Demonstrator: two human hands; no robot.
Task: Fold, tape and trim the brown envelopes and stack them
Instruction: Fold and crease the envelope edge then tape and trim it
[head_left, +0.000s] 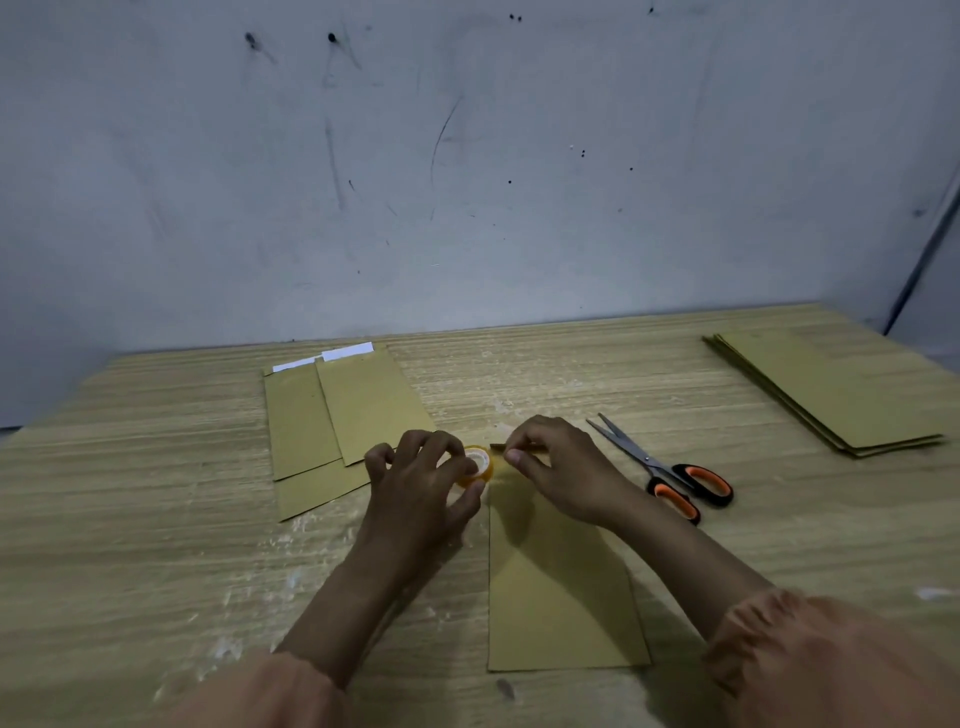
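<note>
A brown envelope (561, 597) lies flat in front of me on the wooden table (156, 493). At its far left corner my left hand (421, 483) grips a small roll of clear tape (475, 465) between fingers and thumb. My right hand (556, 462) pinches the tape's free end just right of the roll, over the envelope's top edge. Orange-handled scissors (670, 470) lie to the right of my right hand, blades slightly apart and pointing away from me.
Three brown envelopes (358, 410) lie overlapped at the back left, white strips showing at their far ends. A stack of brown envelopes (831, 389) sits at the far right near the table edge. A scuffed grey wall (467, 156) backs the table.
</note>
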